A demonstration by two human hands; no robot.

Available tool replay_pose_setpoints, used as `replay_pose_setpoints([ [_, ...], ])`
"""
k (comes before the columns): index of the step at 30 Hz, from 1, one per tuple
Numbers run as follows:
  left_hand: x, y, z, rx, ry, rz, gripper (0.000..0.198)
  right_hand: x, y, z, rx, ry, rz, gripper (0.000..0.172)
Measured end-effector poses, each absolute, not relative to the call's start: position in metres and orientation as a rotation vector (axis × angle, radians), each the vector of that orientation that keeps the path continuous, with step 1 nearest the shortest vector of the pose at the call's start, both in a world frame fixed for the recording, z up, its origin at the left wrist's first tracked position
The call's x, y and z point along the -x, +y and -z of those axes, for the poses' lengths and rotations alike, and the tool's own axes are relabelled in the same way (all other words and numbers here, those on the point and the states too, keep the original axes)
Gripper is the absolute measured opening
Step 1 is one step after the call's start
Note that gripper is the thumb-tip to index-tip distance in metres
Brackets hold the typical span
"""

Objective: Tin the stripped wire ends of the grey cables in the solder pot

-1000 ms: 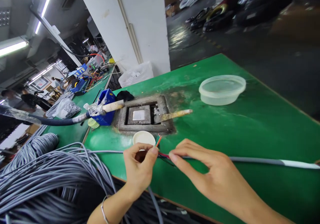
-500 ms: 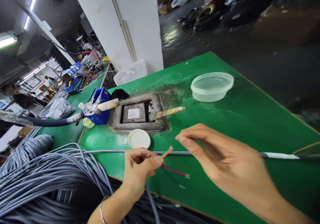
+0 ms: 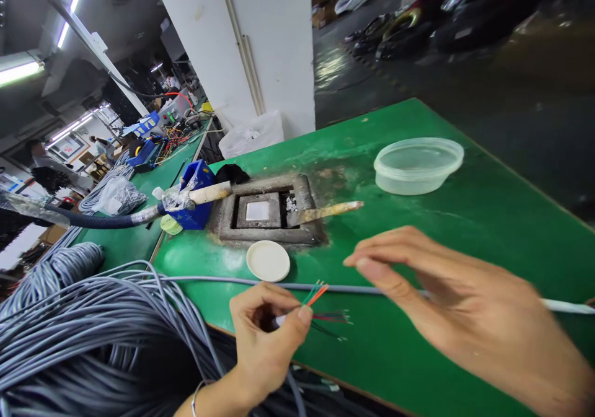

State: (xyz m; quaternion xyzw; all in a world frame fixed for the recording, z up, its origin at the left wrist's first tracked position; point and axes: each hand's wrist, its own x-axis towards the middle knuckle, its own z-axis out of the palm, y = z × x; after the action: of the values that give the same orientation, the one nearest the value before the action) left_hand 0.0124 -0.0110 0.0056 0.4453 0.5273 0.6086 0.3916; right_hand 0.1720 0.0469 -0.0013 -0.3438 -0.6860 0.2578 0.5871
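My left hand point(image 3: 267, 336) pinches the stripped end of a grey cable between thumb and forefinger, over the near edge of the green table point(image 3: 465, 231). Thin coloured wires point(image 3: 328, 310), orange, green, red and dark, fan out from the pinch to the right. My right hand point(image 3: 469, 308) hovers to the right of them, blurred, fingers curled with thumb and forefinger tips apart, and I see nothing in it. Another grey cable point(image 3: 223, 280) lies across the table behind both hands.
A large bundle of grey cables point(image 3: 83, 336) fills the lower left. A square solder pot point(image 3: 267, 212) is set into the table, with a stick point(image 3: 325, 211) resting on it. A white lid point(image 3: 268, 260), a clear plastic tub point(image 3: 418, 166) and a blue bin point(image 3: 198, 194) stand around it.
My right hand let go of the coloured wires and drew away to the right. My left hand has kept its pinch and dropped slightly towards the near edge.
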Motion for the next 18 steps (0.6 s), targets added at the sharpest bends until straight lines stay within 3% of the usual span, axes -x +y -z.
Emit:
replay_pose_setpoints([
  [3, -0.019, -0.012, -0.006, -1.186, 1.376, -1.561, 0.01, -0.168, 0.047, -0.003, 0.707, -1.63, -0.956, 0.035],
  [7, -0.025, -0.01, -0.004, -1.108, 1.45, -1.513, 0.016, -0.161, 0.044, -0.004, 0.707, -1.56, -1.071, 0.045],
  [12, -0.024, -0.009, 0.007, -0.966, 1.489, -1.503, 0.033, -0.16, 0.044, 0.001, 0.737, -1.496, -1.139, 0.046],
  [18, -0.024, -0.008, 0.011, -0.941, 1.464, -1.492, 0.039, -0.161, 0.042, -0.001, 0.708, -1.417, -1.12, 0.037],
])
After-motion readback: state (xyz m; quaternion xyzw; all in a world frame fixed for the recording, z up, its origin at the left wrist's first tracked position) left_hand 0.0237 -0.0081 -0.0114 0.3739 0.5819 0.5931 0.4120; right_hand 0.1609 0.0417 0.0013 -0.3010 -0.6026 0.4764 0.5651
